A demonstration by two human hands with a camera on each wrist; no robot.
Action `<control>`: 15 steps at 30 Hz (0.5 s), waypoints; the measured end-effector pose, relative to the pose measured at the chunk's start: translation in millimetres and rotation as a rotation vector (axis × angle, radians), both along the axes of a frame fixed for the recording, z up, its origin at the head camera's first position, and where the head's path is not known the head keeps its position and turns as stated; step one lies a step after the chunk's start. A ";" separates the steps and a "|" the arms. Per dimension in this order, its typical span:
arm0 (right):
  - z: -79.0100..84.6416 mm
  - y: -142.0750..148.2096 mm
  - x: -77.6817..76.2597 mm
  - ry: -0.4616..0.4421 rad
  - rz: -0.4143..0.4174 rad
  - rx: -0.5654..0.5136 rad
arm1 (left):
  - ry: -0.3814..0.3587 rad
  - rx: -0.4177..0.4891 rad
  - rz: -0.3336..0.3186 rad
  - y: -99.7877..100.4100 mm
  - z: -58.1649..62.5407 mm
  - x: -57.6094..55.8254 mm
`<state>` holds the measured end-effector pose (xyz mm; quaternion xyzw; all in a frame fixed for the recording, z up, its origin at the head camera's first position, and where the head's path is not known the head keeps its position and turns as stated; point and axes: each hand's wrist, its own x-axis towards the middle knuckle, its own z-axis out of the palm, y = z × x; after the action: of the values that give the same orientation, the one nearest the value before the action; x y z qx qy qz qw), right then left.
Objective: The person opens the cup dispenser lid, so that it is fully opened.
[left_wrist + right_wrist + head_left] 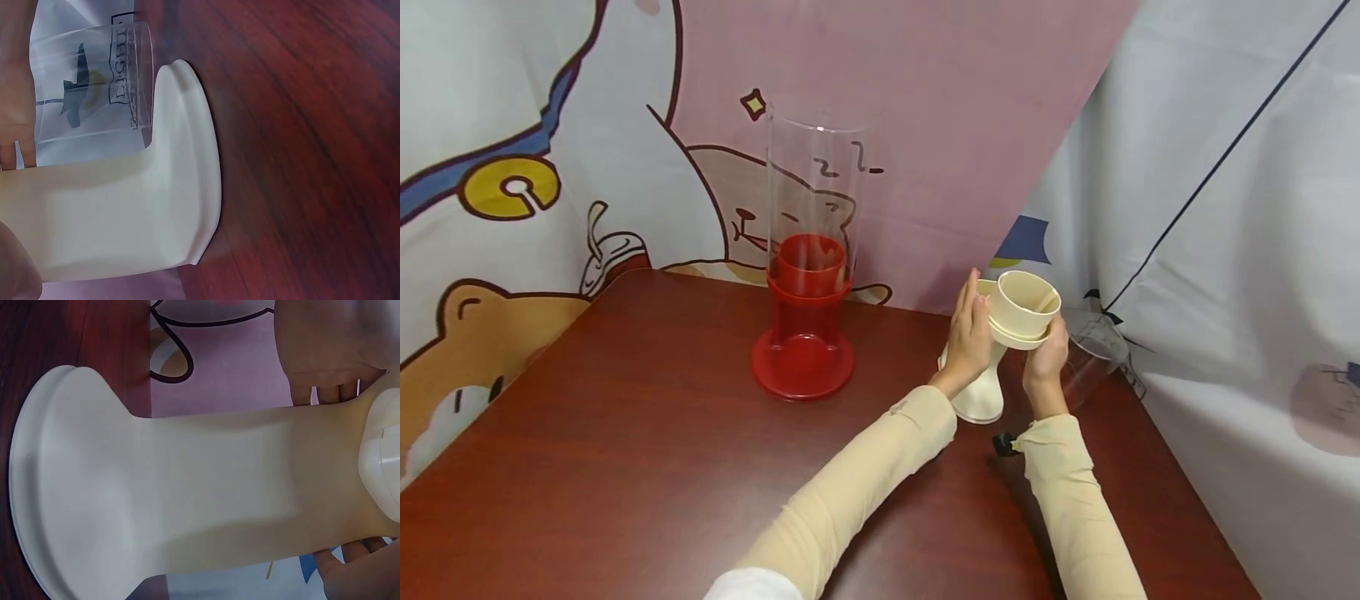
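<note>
A cream pedestal stand (979, 400) with a wide round foot is near the right back of the table. On top of it is a round cream cup-shaped part (1026, 310), open upward, with a flat strip visible inside. My left hand (968, 337) holds the upper part from the left, fingers pointing up along it. From the right, my right hand (1047, 360) grips it just under the rim. In the right wrist view, fingertips of both hands reach behind the column (219, 487). The foot (187, 169) meets the tabletop in the left wrist view.
To the left stands a red base (801, 371) of similar shape, carrying a tall clear cylinder (816, 183). Another clear cylinder (1086, 362) stands behind my right hand, by the white cloth wall. Printed curtains border the brown table (647, 467).
</note>
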<state>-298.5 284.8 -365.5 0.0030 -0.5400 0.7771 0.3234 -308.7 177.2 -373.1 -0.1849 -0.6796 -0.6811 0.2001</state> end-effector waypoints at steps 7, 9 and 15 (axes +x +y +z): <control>9.8 7.8 2.5 0.010 -0.006 0.048 | 0.021 -0.006 -0.016 5.3 10.5 1.2; 9.5 8.3 3.2 -0.004 -0.027 0.062 | 0.012 -0.029 -0.018 3.7 11.1 2.4; -1.7 7.2 7.4 -0.037 0.044 0.205 | -0.056 -0.118 -0.022 -9.5 4.9 8.9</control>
<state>-291.0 292.0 -367.2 0.0334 -0.6226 0.7244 0.2942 -299.8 167.7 -368.2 -0.1847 -0.7217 -0.6471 0.1622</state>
